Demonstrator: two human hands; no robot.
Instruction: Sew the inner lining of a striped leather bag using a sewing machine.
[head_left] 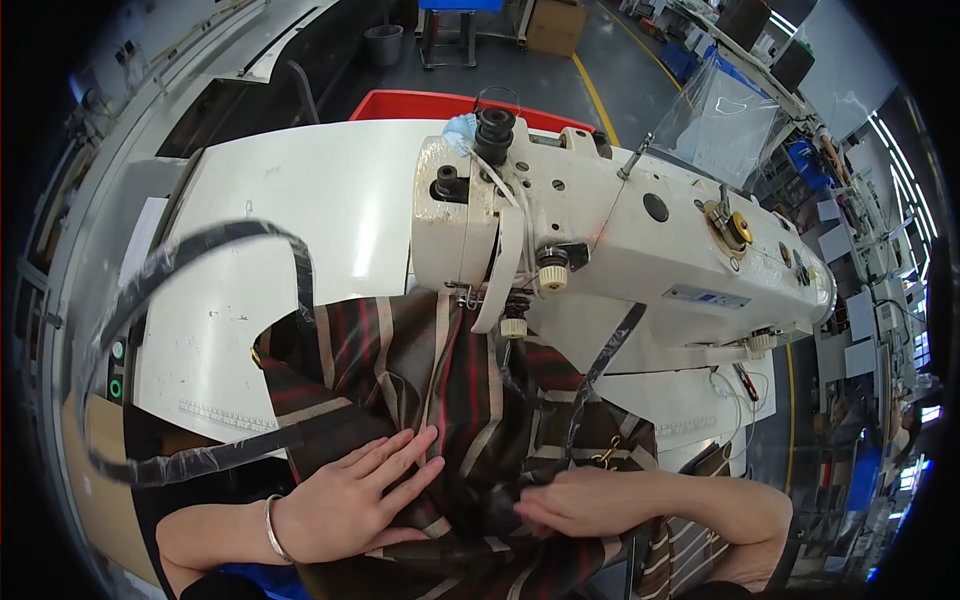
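A dark brown bag (468, 400) with red and tan stripes lies bunched under the head of a white sewing machine (640, 220). Its dark strap (215, 460), wrapped in clear plastic, loops out to the left; another plastic-wrapped strap piece (600, 365) rises on the right. A gold-coloured metal clasp (606, 457) rests on the cloth. My left hand (350, 500), with a bangle at the wrist, lies on the cloth, fingers stretched out. My right hand (570, 503) is closed on a fold of the bag nearer me; its fingertips are partly hidden. The needle area is mostly covered by the machine head.
The white machine table (270, 190) reaches to the left and right of the machine. Behind it stands a red bin (400, 105). Small scissors-like red and black snips (746, 382) lie at the right edge. A cardboard piece (105, 470) stands at the left.
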